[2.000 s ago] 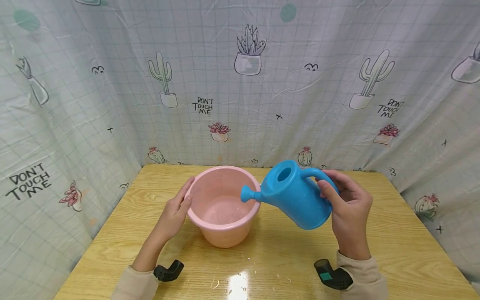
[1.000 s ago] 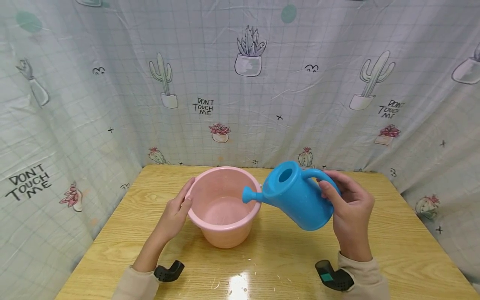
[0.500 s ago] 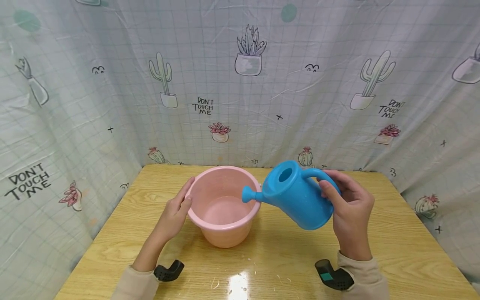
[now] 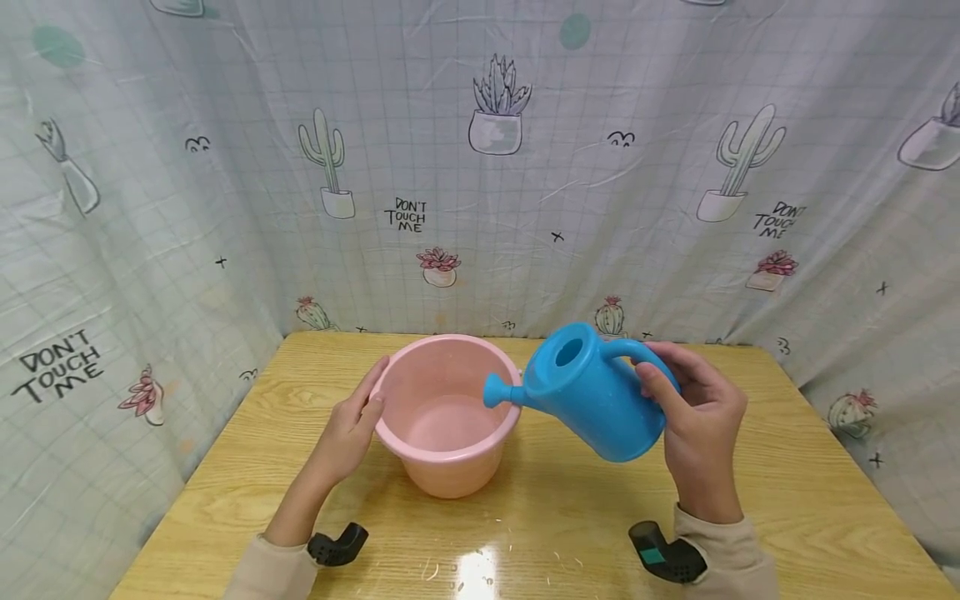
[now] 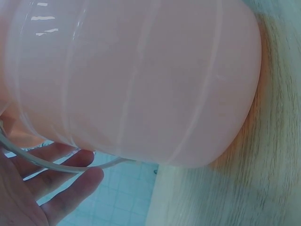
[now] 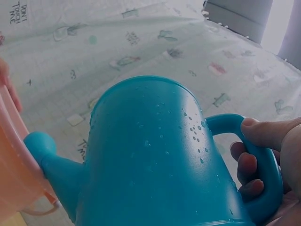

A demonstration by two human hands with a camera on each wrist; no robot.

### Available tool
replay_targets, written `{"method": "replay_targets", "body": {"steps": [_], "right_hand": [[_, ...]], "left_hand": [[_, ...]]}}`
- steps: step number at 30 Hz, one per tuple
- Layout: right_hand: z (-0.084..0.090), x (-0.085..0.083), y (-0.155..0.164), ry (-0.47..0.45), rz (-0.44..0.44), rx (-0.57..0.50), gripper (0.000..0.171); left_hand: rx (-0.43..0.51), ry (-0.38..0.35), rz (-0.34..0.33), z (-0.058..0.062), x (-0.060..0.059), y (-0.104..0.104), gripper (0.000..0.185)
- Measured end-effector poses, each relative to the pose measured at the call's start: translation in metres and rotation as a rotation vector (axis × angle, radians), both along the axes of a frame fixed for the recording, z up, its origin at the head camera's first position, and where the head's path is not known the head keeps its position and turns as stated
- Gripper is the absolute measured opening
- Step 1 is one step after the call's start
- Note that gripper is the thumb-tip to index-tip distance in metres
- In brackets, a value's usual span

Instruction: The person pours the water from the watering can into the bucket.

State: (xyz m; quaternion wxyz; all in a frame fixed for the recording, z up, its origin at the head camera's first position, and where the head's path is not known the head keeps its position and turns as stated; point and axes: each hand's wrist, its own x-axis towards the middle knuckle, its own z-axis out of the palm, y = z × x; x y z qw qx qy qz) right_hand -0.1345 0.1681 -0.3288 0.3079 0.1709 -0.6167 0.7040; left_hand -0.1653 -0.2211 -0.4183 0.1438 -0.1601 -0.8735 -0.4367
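Observation:
A pink bucket [image 4: 450, 477] stands upright on the wooden table. My left hand [image 4: 349, 429] holds its left rim, thumb over the edge and fingers along the outside. In the left wrist view, the bucket's thin bail handle [image 5: 61, 167] crosses in front of those fingers. My right hand [image 4: 703, 408] grips the handle of a blue watering can [image 4: 600, 408], raised and tilted left. The can's spout head [image 4: 495, 390] reaches over the bucket's right rim; no stream shows from it. Water drops dot the can's wall [image 6: 150, 155] in the right wrist view.
Drops and small wet marks lie on the table's near part [image 4: 510, 567]. A cactus-print curtain [image 4: 555, 192] hangs behind and along both sides of the table. Black wrist devices [image 4: 339, 544] sit at both sleeves.
Both hands, the bucket and the watering can hold nearly the same places. The rippled look at the bucket's bottom two seconds ago is smooth now.

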Motion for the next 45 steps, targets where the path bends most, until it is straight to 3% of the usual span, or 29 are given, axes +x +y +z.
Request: {"method": "replay_targets", "body": {"steps": [12,22,45], "right_hand": [[0.0020,0.0014,-0.0019,-0.064,-0.051,0.000,0.027],[-0.0017,-0.0001,-0.0012,0.007,0.007,-0.001,0.027],[-0.0007,-0.0010,-0.0009,-0.014,-0.017,-0.019,0.026]], "left_hand": [[-0.002,-0.001,-0.001,0.0033,0.0015,0.0012,0.050],[-0.006,-0.003,0.005,-0.0010,0.0009,-0.0013,0.050],[-0.002,-0.008,0.003,0.0002,0.0012,-0.0006,0.050]]}}
